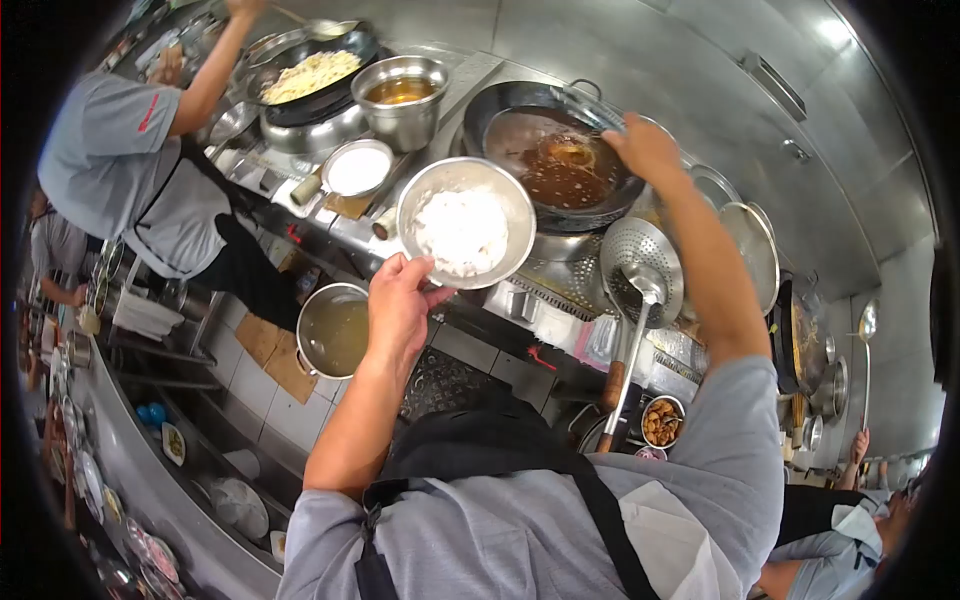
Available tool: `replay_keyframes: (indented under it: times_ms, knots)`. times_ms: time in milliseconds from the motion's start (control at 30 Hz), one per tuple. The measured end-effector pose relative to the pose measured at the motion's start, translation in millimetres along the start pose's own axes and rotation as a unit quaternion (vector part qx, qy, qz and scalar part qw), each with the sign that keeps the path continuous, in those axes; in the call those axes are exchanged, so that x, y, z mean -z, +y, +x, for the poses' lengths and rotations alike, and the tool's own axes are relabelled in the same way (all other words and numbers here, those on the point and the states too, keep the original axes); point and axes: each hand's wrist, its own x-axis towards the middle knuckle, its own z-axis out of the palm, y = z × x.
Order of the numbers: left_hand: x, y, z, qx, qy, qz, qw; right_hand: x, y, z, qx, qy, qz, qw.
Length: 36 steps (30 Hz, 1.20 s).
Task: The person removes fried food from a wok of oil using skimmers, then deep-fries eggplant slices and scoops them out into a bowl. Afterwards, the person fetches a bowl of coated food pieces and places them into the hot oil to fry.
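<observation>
My left hand [398, 300] grips the rim of a round metal bowl [408, 225] with the thumb over its edge. White, flour-coated pieces [462, 232] fill the bowl, which I hold up beside the wok. Over the far right rim of the black wok [480, 105], my right hand [645, 150] is closed on a long shiny metal utensil [590, 108] that looks like tongs; its exact kind is blurred. Dark brown oil [520, 140] fills the wok, and a golden-brown piece [570, 155] bubbles in it.
A perforated skimmer [640, 250] and a ladle [645, 285] lie right of the wok. Pots of oil [425, 125] and white powder [358, 168] stand left. A co-worker [130, 170] is at another wok [300, 105]. A bowl of browned pieces [662, 421] sits near my right side.
</observation>
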Motion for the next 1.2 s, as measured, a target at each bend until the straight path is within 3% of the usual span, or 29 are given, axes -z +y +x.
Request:
replay_keyframes:
  times_ms: [33,100,133,167,267,467,667,833,967,1167,1200]
  knots:
    - [4.7,5.3,2.5,-0.008,-0.003,0.015,1.000,28.1,-14.1,-10.1,0.024,0.018,0.009,1.000]
    - [12.3,18.6,11.1,-0.029,-0.004,0.038,0.999,86.0,-45.7,-41.0,0.165,0.052,0.062,0.983]
    - [13.3,32.2,10.4,-0.032,-0.007,0.060,0.998,118.3,-67.7,-56.2,0.201,0.004,0.053,0.978]
    - [17.6,38.1,13.8,-0.044,-0.014,0.061,0.997,144.2,-88.2,-71.9,0.232,-0.044,0.042,0.971]
    - [28.3,52.9,19.7,-0.080,-0.048,0.074,0.993,183.0,-139.2,-104.2,0.348,-0.019,-0.072,0.934]
    - [32.2,69.3,9.3,-0.100,-0.131,0.093,0.982,208.1,-207.5,-130.1,0.324,-0.046,-0.178,0.928]
    - [41.3,52.3,23.6,-0.057,-0.135,0.055,0.988,208.1,-217.8,-145.1,0.302,-0.045,-0.170,0.937]
    - [41.1,46.1,26.7,-0.001,-0.107,0.047,0.993,211.9,-178.7,-137.8,0.273,-0.060,-0.093,0.955]
    - [30.6,36.3,32.8,-0.003,-0.093,0.057,0.994,203.7,-132.4,-122.8,0.273,-0.027,-0.019,0.961]
    - [7.1,23.0,43.3,0.011,-0.069,0.050,0.996,231.1,-87.5,-99.6,0.223,-0.032,-0.011,0.974]
    - [1.6,22.4,42.9,0.015,-0.065,0.048,0.997,242.7,-88.1,-97.3,0.195,-0.064,0.041,0.978]
